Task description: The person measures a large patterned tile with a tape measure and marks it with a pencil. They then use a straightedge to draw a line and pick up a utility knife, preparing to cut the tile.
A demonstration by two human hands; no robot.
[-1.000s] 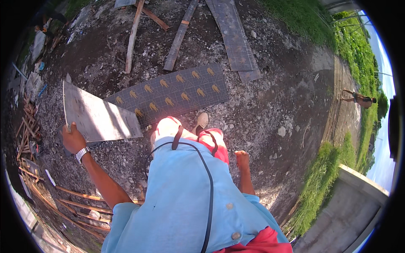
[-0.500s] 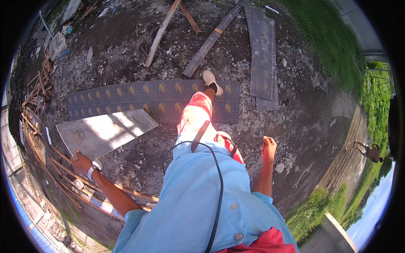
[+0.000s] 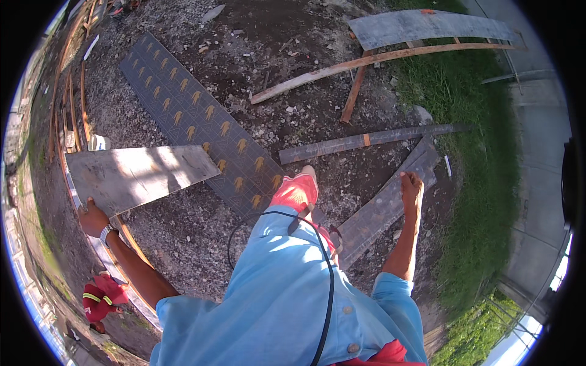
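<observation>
On grey board point(image 3: 137, 177) — outstretched left hand point(image 3: 93, 220)

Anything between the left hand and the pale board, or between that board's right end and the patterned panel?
Nothing visible in either gap: the left hand holds the pale board by its left end, and its right end overlaps the patterned panel in view; whether they touch is unclear.

bright sunlight | glare, shadows on board point(image 3: 141, 175) | fisheye-bent edges
</observation>
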